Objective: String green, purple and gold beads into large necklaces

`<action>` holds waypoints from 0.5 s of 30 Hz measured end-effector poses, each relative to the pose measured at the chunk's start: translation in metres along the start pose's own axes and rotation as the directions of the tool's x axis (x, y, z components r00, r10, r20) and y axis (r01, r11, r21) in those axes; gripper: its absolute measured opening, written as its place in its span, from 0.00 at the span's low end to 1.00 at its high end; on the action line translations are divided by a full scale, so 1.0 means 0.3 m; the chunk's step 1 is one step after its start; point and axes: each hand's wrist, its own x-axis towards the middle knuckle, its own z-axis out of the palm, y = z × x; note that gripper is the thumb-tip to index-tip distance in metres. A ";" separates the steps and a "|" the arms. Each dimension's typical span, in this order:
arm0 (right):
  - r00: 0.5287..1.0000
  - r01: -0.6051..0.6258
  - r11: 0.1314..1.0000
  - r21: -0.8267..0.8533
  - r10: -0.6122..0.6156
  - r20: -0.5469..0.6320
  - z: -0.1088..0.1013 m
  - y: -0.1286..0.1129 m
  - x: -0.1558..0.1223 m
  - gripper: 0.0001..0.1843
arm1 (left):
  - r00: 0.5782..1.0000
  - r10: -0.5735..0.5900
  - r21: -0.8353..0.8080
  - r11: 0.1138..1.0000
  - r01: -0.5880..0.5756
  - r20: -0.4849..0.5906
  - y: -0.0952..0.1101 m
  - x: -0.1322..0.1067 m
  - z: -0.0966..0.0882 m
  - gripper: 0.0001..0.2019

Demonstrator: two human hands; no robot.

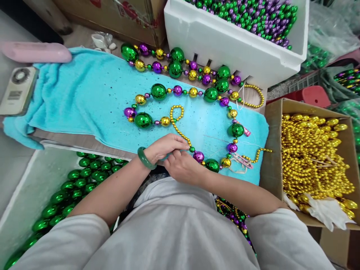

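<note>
A bead necklace point(159, 91) of large green, purple and gold beads lies in an open loop on the blue towel point(107, 86). A strand of small gold beads point(180, 131) links its inner end to the near side of the loop. At that near side, my left hand point(166, 147), with a green bangle point(146, 158) on the wrist, is closed, its fingertips pinching at the strand. My right hand point(184, 167) is also closed, tucked just below the left one beside the purple bead point(198, 156). Whatever its fingers grip is hidden.
More large-bead strands point(176, 69) lie along the towel's far edge. A white foam box point(225, 45) of green and purple beads stands behind. To the right is a carton point(274, 123) of gold beads; a bin point(36, 180) of green beads is at left. Small scissors point(244, 162) lie near the loop.
</note>
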 end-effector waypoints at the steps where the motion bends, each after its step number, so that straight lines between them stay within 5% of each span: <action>1: 1.000 0.001 1.000 -0.009 -0.001 0.015 0.005 0.002 0.007 0.17 | 1.000 -0.002 0.031 1.000 0.003 -0.015 0.002 -0.003 0.001 0.06; 6: 1.000 0.017 0.999 -0.040 -0.017 0.008 0.010 -0.013 0.029 0.18 | 0.997 0.070 0.224 0.972 -0.073 0.020 0.007 -0.014 -0.001 0.07; 11: 1.000 0.013 0.998 0.056 -0.012 -0.024 -0.067 -0.024 -0.036 0.14 | 0.957 0.287 0.378 0.883 -0.279 0.038 -0.010 0.001 -0.018 0.07; 13: 0.985 -0.106 0.963 0.248 0.135 -0.104 -0.095 0.039 -0.075 0.13 | 0.936 0.349 0.397 0.853 -0.337 0.045 -0.017 0.006 -0.025 0.07; 15: 0.882 -0.313 0.798 0.514 0.445 -0.153 -0.094 0.146 -0.100 0.11 | 0.919 0.390 0.403 0.833 -0.380 0.060 -0.021 0.008 -0.030 0.08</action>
